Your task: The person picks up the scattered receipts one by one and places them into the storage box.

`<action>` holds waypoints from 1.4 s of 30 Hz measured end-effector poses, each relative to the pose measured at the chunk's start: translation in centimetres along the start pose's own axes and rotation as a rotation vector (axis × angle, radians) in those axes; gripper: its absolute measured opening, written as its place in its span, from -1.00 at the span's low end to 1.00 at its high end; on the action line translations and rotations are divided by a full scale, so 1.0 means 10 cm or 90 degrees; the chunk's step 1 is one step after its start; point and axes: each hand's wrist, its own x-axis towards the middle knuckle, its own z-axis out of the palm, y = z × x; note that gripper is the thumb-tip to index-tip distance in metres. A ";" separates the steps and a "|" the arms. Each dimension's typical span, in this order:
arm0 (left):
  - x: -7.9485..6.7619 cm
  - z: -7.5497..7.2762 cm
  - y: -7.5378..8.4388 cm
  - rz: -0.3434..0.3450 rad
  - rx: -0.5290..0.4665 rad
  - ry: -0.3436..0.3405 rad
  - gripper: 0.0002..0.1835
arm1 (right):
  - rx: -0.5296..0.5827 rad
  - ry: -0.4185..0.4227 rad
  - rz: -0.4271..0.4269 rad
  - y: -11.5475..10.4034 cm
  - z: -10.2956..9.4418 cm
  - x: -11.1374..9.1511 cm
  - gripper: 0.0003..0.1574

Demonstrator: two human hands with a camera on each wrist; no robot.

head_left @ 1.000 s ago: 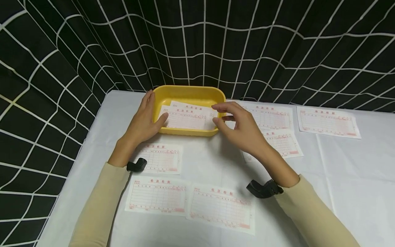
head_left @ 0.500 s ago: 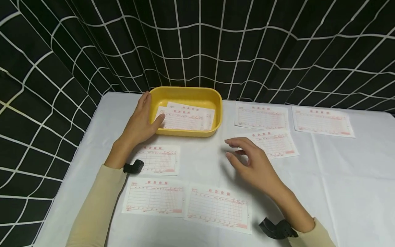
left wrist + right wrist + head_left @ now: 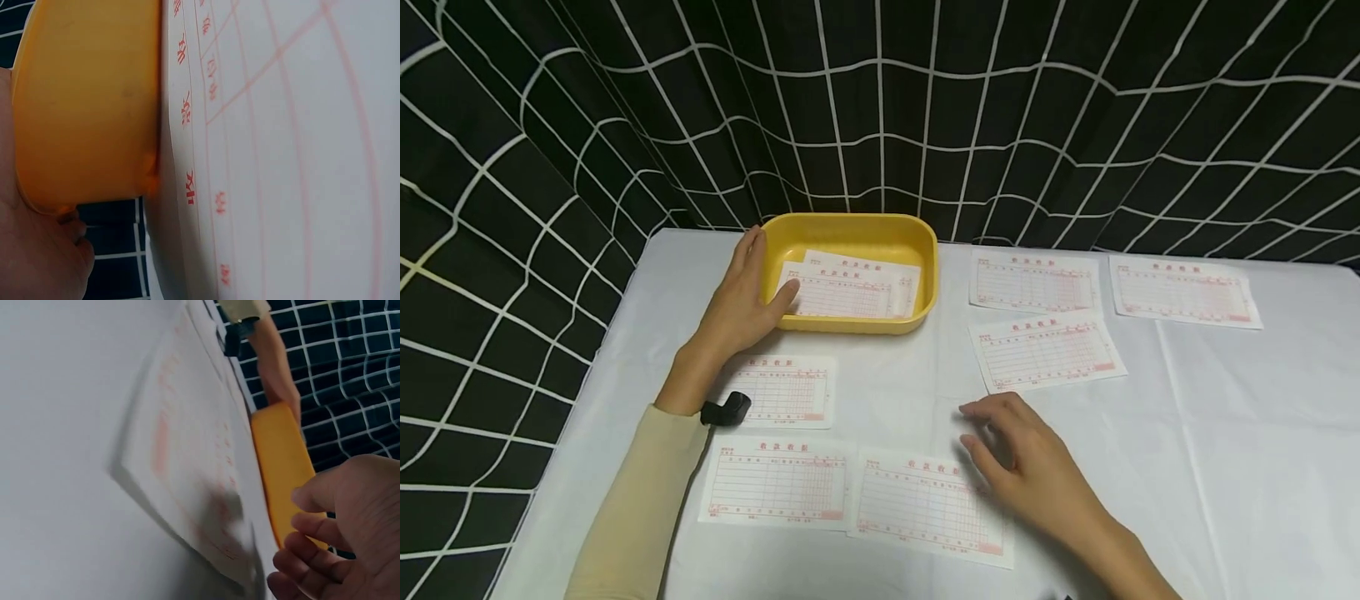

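A shallow yellow plastic tray stands at the back of the table with a few overlapping white receipt slips in it, printed in red. My left hand grips its left end, the thumb over the front rim and the fingers along the outer side. The left wrist view shows the tray wall close up beside this hand. Over the right end of a front receipt slip hovers my right hand, fingers loosely bent, holding nothing. In the right wrist view, a receipt slip lies below the fingers.
More slips lie on the white cloth: one slip under my left wrist, one slip at front left, and several to the right, including a tilted slip. A black curtain with white grid lines borders the table.
My right hand has left the tray's right end, where slips lie, and come toward me and right, over the front slip. The left hand keeps its hold on the tray.
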 end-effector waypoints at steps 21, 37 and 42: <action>0.05 -0.03 -0.03 0.007 0.013 -0.004 0.02 | -0.110 0.044 0.011 0.04 0.14 -0.46 -0.50; 0.04 -0.01 -0.02 0.007 0.008 -0.005 0.02 | -0.151 0.042 0.001 0.09 0.12 -0.58 -0.32; 0.02 0.00 -0.03 0.008 0.004 -0.005 0.01 | -0.146 0.036 0.026 0.09 0.13 -0.59 -0.31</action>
